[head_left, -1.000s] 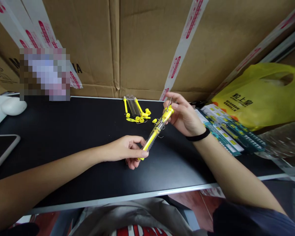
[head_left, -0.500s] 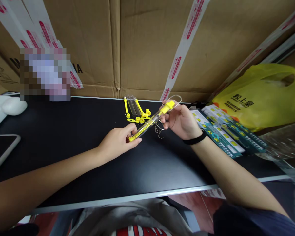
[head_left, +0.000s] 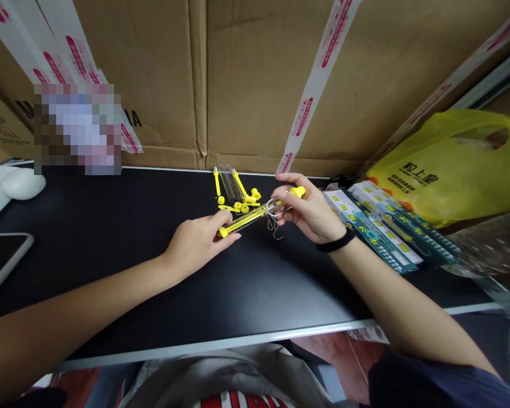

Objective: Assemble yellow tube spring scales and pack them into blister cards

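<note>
Here, a clear tube (head_left: pixel 251 216) with a yellow rod showing inside is being held aslant above the black tabletop (head_left: pixel 131 277), between the two hands and nearer the wearer than the loose yellow pieces (head_left: pixel 246 204). At the lower end, a yellow plug (head_left: pixel 223 232) is being pinched between thumb and fingers by the left hand (head_left: pixel 198 239). At the upper end, a yellow cap (head_left: pixel 297 192) is being gripped by the right hand (head_left: pixel 317 214); one finger is being held out apart from the rest, and the pressure being applied cannot be told. A wire loop (head_left: pixel 267 211) is being seen across the tube below the cap; whether the tube is being encircled or merely crossed is not being shown.

Seemingly, the wire is being turned about the cap end. The work is being done well, it is judged, when the plug is being held firmly as an anchor, the cap is being steadied so that it is not being twisted loose, and the wire is being swung gently rather than forced. The middle of the tube is best being left unsqueezed.

Compared with half a second earlier, the loop is now being seen folded back over the tube instead of projecting beyond the cap, and the tube is being held at a flatter slant.
</note>
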Motion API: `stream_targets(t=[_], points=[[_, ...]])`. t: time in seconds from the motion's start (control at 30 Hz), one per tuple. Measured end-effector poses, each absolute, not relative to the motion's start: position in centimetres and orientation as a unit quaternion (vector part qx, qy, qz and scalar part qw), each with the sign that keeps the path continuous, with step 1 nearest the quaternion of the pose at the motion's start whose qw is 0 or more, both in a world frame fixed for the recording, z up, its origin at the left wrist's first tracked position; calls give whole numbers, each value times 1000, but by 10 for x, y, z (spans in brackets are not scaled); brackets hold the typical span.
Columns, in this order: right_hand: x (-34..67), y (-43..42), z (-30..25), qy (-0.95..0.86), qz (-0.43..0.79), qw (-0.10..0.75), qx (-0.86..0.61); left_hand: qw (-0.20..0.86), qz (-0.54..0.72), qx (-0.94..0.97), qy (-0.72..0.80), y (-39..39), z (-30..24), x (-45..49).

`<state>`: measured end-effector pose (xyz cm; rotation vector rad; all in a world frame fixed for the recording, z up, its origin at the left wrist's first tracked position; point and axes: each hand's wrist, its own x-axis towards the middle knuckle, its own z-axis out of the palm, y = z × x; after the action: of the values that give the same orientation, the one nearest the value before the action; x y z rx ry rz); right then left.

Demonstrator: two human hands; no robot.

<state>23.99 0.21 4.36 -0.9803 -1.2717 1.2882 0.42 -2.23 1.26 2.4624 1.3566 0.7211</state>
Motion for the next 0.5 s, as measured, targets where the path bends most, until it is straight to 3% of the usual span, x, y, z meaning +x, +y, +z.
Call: stream_targets(t=[0.23,0.5], points=[[242,13,42,-421,582,585,-376,290,321,819,378,-45,7,16],[247,26,34,-386,565,603,-410,242,206,935,159,-58,8,15]])
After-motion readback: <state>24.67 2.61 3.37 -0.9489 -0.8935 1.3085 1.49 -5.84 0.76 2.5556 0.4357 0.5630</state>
